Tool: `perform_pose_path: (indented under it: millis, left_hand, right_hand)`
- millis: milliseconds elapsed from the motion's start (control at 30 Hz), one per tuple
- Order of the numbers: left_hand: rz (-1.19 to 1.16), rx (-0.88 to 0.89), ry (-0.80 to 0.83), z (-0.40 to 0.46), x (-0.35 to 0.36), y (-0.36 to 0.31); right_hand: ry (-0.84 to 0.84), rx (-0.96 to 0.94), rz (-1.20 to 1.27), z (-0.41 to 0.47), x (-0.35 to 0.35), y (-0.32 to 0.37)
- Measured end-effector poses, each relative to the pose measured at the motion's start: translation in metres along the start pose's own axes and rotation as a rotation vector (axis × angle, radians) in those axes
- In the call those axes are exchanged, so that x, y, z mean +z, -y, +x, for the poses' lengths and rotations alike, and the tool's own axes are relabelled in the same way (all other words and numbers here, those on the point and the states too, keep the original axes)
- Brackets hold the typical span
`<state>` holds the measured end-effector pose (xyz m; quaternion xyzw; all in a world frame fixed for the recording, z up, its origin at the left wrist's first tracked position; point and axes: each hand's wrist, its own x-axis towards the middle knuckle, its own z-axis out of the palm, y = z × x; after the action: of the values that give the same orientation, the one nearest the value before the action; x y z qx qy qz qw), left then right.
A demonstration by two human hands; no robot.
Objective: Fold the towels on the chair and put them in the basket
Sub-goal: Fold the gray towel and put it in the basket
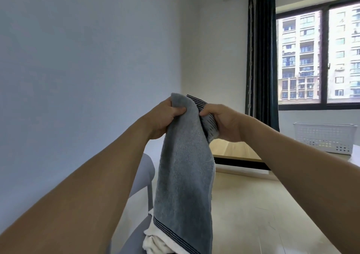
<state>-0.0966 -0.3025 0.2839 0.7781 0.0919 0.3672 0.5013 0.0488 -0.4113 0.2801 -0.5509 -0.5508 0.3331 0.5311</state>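
White basket [325, 139] on table, contents unseen | hands gripping grey towel [185, 166]

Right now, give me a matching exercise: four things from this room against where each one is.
Things:
1. grey towel
2. white towel
3. basket
4. curtain

Places:
A. hanging beside the window
B. lying on the chair
C. standing on the table at right
D. held up by both hands

Pairs: 1-D, 2-B, 3-C, 4-A

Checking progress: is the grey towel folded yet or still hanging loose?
Hanging loose: grey towel drapes down from left hand and right hand gripping its top.
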Motion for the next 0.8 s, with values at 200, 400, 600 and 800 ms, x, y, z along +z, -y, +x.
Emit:
perform_pose_path:
  millis: [200, 400, 600, 800]
  left_hand:
    - [0.09, -0.001, -0.178, 0.005, -0.004, -0.005]
    - [0.149, -0.163, -0.131, -0.011, -0.02, 0.017]
    - [0.045, -0.611, 0.334, -0.069, -0.032, 0.107]
    - [-0.273, -0.606, 0.078, -0.098, -0.017, 0.154]
  right_hand:
    - [-0.114, -0.005, -0.167, 0.002, 0.009, -0.004]
    - [-0.335, -0.044, -0.144, 0.012, 0.016, -0.006]
    - [-0.519, -0.017, -0.028, 0.017, 0.001, -0.002]
    - [-0.735, 0.016, -0.013, 0.025, -0.014, -0.018]
